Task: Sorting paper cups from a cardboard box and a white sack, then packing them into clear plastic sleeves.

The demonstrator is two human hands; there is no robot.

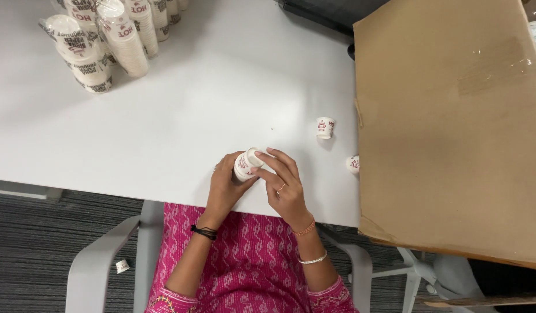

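Both my hands meet at the near edge of the white table (163,127). My left hand (224,188) wraps a small white paper cup (245,163) with red print, tilted on its side. The fingers of my right hand (284,182) pinch the same cup at its top end. Another small paper cup (324,127) stands upright on the table to the right, apart from my hands. A third cup (353,164) lies beside the edge of the cardboard box.
A large brown cardboard box (453,127) fills the right side. Several plastic-wrapped sleeves of stacked paper cups (105,40) lie at the table's far left. One small cup (122,266) lies on the dark carpet beside my chair's grey armrest (97,264).
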